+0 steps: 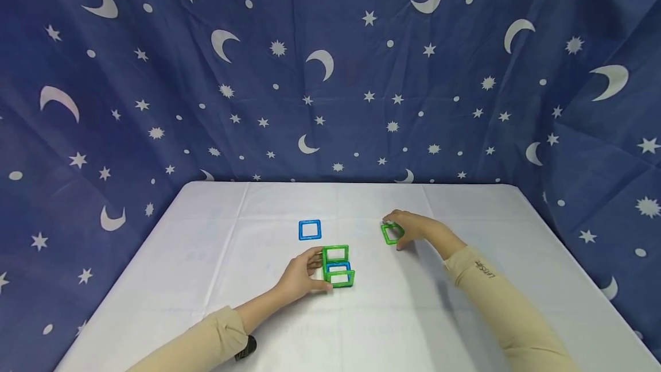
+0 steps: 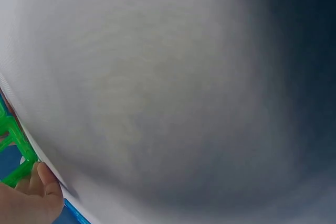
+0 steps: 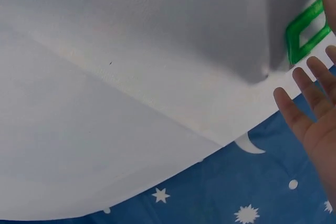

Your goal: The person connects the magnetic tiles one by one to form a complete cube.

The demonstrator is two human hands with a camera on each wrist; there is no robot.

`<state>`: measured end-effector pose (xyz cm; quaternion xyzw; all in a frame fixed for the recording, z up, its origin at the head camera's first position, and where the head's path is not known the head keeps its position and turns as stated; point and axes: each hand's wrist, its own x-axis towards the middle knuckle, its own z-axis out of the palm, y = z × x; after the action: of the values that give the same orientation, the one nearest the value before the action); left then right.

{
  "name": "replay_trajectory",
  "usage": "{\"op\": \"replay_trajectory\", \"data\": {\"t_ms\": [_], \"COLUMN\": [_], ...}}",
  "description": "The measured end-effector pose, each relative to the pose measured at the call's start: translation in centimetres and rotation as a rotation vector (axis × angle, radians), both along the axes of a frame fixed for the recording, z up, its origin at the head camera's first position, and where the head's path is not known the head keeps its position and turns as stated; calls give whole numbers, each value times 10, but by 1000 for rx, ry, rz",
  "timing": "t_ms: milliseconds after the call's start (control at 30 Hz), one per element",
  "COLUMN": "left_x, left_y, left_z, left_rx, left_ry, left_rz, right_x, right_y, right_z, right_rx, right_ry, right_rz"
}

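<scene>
Magnetic square frame tiles are joined into a small box shape, with green tiles (image 1: 325,264) standing at its left, back and front around a blue tile (image 1: 338,264) low between them. My left hand (image 1: 303,274) grips this box from the left, thumb at the near corner and fingers along the left side. In the left wrist view, its fingertips pinch a green tile's corner (image 2: 32,157). My right hand (image 1: 411,227) reaches over a separate green square tile (image 1: 385,235) farther right. In the right wrist view, the right fingers (image 3: 310,95) are extended and spread beside that tile (image 3: 295,38).
A loose blue square tile (image 1: 310,237) lies flat on the white-covered table (image 1: 268,205) behind the left hand. A dark blue curtain (image 1: 361,62) with moons and stars hangs behind the table and along both sides. A black wrist device (image 1: 246,349) shows by the left sleeve.
</scene>
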<state>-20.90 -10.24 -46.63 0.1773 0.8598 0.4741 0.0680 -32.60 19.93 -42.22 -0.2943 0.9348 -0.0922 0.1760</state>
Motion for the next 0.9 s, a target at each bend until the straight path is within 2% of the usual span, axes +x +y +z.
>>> {"op": "replay_trajectory", "data": {"t_ms": [200,333,567,700,900], "left_x": [-5,-4,-4,-6,-6], "left_y": [2,1,-3,-2,-2], "left_z": [3,6,5,4,3], "left_rx": [11,3,-7,6,0], "left_ry": [-14,-28,-79,-74,-66], "left_rz": [-6,-2,-26,-44,-33], "right_x": [-1,-3,1,3,6], "right_y": [-6,-8,-12,-9,-7], "right_z": [1,-1,-3,-2,-3], "right_rx": [56,63,57,72,48], "right_ry": [60,84,42,53,51], "right_rz": [-13,8,-11,-12,7]}}
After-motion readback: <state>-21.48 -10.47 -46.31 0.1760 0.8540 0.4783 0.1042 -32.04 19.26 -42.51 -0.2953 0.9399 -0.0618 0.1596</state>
